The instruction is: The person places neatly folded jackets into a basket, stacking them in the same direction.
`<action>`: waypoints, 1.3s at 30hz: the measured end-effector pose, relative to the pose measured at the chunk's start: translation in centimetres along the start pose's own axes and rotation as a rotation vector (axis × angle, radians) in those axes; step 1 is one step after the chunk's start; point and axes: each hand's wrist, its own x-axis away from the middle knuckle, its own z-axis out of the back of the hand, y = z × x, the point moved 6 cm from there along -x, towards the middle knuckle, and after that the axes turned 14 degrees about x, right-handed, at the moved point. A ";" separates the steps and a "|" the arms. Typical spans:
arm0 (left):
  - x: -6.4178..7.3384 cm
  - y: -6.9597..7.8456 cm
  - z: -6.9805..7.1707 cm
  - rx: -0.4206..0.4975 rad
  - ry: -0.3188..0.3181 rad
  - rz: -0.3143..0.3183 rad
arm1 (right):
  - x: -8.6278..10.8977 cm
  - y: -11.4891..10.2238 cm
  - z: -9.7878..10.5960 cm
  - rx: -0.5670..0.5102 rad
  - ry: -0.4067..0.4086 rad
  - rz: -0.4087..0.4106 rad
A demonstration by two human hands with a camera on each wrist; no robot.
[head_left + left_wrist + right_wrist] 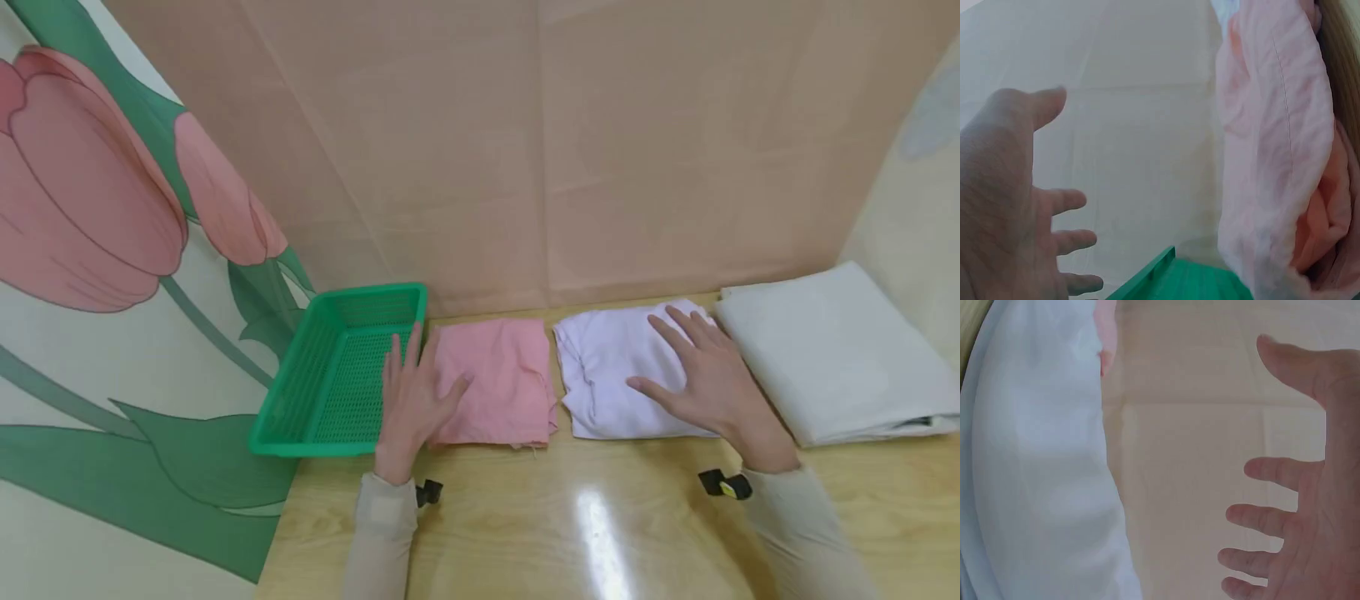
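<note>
In the head view my left hand (411,402) hovers with spread fingers between a green plastic basket (279,421) and a folded pink cloth (504,379). The left wrist view shows those fingers apart from the cloth's thick folded edge (1272,144), holding nothing. My right hand (708,379), fingers spread too, is over the right part of a folded pale lavender cloth (611,375). In the right wrist view a gap separates its fingertips (1254,469) from the lavender cloth's side (1047,456). Parts of both cloths and the basket's right rim are hidden beneath the hands.
A large folded white cloth (847,358) lies at the right end of the wooden table (525,525). Behind everything hangs a beige-pink sheet (562,167). On the left stands a wall painted with tulips (90,192). Each sleeve cuff carries a small black mount.
</note>
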 end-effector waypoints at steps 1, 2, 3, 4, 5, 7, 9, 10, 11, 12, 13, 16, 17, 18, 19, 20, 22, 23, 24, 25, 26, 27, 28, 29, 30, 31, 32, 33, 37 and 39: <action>0.0 0.1 0.0 0.013 0.014 -0.006 | -0.2 -0.3 -0.3 -0.029 -0.001 0.001; 0.1 0.2 -0.1 0.023 0.028 -0.013 | -0.3 -0.6 -0.6 -0.062 -0.014 -0.002; 0.2 0.3 -0.1 0.042 0.039 -0.021 | -0.4 -0.8 -0.9 -0.101 -0.037 -0.008; 0.3 0.4 -0.3 0.058 0.046 -0.031 | -0.4 -1.1 -1.3 -0.135 -0.063 -0.017; 0.4 0.5 -0.4 0.075 0.052 -0.047 | -0.4 -1.4 -1.8 -0.168 -0.091 -0.027; 0.8 0.9 -0.7 0.117 0.049 -0.075 | -0.3 -2.0 -2.5 -0.226 -0.135 -0.037; 1.1 1.4 -1.0 0.162 0.037 -0.102 | -0.4 -2.6 -3.1 -0.269 -0.143 -0.027; 1.2 1.6 -1.2 0.180 0.029 -0.111 | -0.4 -2.8 -3.4 -0.287 -0.144 -0.023; 1.3 1.7 -1.3 0.200 0.024 -0.115 | -0.5 -3.1 -3.7 -0.307 -0.142 -0.017; 1.4 1.8 -1.5 0.220 0.018 -0.112 | -0.6 -3.4 -3.9 -0.322 -0.138 -0.013; 1.4 1.8 -1.6 0.236 0.016 -0.107 | -0.7 -3.6 -4.1 -0.337 -0.134 -0.012; 1.5 1.7 -2.0 0.282 0.010 -0.073 | -1.0 -4.3 -4.5 -0.378 -0.128 -0.022; 1.4 1.7 -2.1 0.298 0.006 -0.059 | -1.1 -4.4 -4.6 -0.395 -0.128 -0.028; 1.4 1.6 -2.2 0.315 -0.001 -0.044 | -1.2 -4.6 -4.7 -0.406 -0.128 -0.034; 1.3 1.6 -2.4 0.329 -0.009 -0.027 | -1.3 -4.8 -4.9 -0.419 -0.129 -0.039; 1.2 1.5 -2.6 0.344 -0.019 -0.008 | -1.4 -4.9 -5.0 -0.430 -0.130 -0.042; 1.1 1.5 -3.0 0.367 -0.039 0.024 | -1.6 -5.2 -5.5 -0.458 -0.147 -0.054; 1.0 1.5 -3.2 0.374 -0.046 0.037 | -1.8 -5.3 -5.8 -0.472 -0.158 -0.060; 0.9 1.5 -3.4 0.377 -0.048 0.045 | -1.9 -5.5 -6.0 -0.485 -0.171 -0.064; 0.9 1.4 -3.6 0.376 -0.048 0.052 | -2.0 -5.7 -6.3 -0.498 -0.185 -0.070; 0.8 1.3 -3.8 0.369 -0.048 0.059 | -2.1 -5.9 -6.7 -0.513 -0.201 -0.073; 0.7 1.3 -3.9 0.358 -0.045 0.064 | -2.2 -6.2 -6.9 -0.527 -0.216 -0.078; 0.7 1.2 -4.1 0.345 -0.042 0.070 | -2.3 -6.4 -7.2 -0.539 -0.229 -0.085; 0.7 1.0 -4.3 0.331 -0.038 0.077 | -2.4 -6.6 -7.5 -0.548 -0.239 -0.091; 0.7 0.9 -4.4 0.320 -0.034 0.086 | -2.4 -6.8 -7.8 -0.556 -0.250 -0.095; 0.7 0.7 -4.5 0.312 -0.034 0.102 | -2.5 -7.0 -8.0 -0.561 -0.257 -0.097; 0.7 0.6 -4.7 0.304 -0.033 0.117 | -2.6 -7.2 -8.3 -0.568 -0.264 -0.100; 0.7 0.4 -4.8 0.301 -0.030 0.133 | -2.6 -7.4 -8.5 -0.571 -0.271 -0.106; 0.5 0.0 -5.0 0.288 0.005 0.155 | -3.1 -8.0 -9.3 -0.592 -0.280 -0.113; 0.4 -0.3 -5.0 0.275 0.033 0.150 | -3.3 -8.4 -9.7 -0.592 -0.286 -0.125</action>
